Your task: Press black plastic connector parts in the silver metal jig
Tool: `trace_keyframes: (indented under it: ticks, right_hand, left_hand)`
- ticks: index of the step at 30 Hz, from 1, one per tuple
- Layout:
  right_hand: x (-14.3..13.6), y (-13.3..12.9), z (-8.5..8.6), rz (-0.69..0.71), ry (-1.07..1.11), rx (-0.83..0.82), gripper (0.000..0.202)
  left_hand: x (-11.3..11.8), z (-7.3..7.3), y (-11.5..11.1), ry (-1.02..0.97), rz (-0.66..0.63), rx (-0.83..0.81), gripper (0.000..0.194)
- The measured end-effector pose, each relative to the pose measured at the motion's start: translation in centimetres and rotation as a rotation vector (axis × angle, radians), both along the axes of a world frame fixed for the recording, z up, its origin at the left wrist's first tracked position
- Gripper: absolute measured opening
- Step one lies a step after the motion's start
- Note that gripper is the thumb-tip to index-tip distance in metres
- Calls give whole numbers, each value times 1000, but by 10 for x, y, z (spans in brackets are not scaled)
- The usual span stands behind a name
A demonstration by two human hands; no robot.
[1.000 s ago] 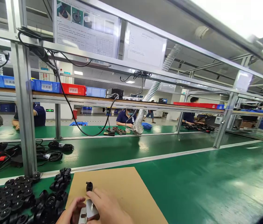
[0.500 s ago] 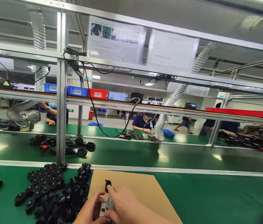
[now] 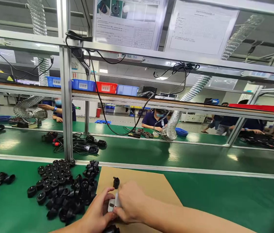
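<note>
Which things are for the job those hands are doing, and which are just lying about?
Seemingly for the job:
silvery slotted metal piece, held
small black plastic part, standing nearby
flat brown cardboard sheet, underneath
perhaps the piled round black parts

Probably just lying about:
coiled black cables
blue rectangular plastic bins
red rectangular plastic bin

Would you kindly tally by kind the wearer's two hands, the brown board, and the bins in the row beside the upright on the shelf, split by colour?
Wearer's hands: 2 (left hand, right hand)
Brown board: 1
Blue bins, paler one included: 3
Red bin: 1
Total: 7
</note>
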State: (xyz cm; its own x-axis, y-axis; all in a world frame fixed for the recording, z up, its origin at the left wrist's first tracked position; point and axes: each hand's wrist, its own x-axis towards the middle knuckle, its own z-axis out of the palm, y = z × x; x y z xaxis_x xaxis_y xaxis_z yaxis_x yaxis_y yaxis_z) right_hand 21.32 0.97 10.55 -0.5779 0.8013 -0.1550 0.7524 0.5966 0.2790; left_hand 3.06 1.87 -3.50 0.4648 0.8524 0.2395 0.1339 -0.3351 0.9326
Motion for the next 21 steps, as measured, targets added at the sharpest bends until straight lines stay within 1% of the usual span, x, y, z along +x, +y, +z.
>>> trace_keyframes:
  ticks: [1, 2, 5, 6, 7, 9, 11, 12, 14, 15, 16, 17, 18, 20, 21]
  right_hand:
    - [4, 0, 4, 42, 0, -14, 51]
    - [10, 1, 8, 131, -2, -30, 50]
    - [31, 11, 18, 506, -22, -12, 55]
    - [35, 15, 19, 602, -32, 8, 52]
    - [38, 19, 18, 664, -41, 22, 47]
    - [36, 25, 10, 704, -39, 33, 41]
    - [26, 27, -4, 697, -30, 26, 41]
    - [19, 28, -12, 713, -37, 11, 37]
    - [8, 27, -25, 802, -62, -14, 23]
    - [5, 27, -28, 852, -64, -15, 17]
    - [4, 27, -29, 888, -48, -3, 15]
    - [5, 27, -28, 896, -6, 19, 16]
    - [9, 27, -23, 887, 49, 34, 21]
    - [22, 29, -9, 864, 136, 22, 39]
    - [29, 31, -1, 860, 145, 7, 48]
  left_hand:
    - [-1, 1, 0, -6, -6, 5, 78]
    - [-2, 1, 0, -11, -13, 7, 79]
    - [-6, 4, 1, 18, -29, 24, 79]
    - [-6, 5, 2, 43, -21, 30, 80]
    - [-6, 6, 2, 68, -4, 33, 80]
    - [-4, 11, 0, 97, 26, 33, 82]
    - [2, 16, -5, 68, 23, 34, 80]
    - [6, 20, -9, 49, 19, 48, 77]
    - [14, 25, -16, 28, 21, 97, 72]
    - [17, 27, -19, 20, 29, 121, 68]
    - [18, 28, -21, 11, 39, 136, 65]
    - [19, 29, -22, -2, 40, 140, 63]
    - [18, 29, -22, -21, 32, 135, 62]
    - [14, 29, -19, -39, 13, 113, 63]
    - [11, 28, -17, -28, 2, 102, 65]
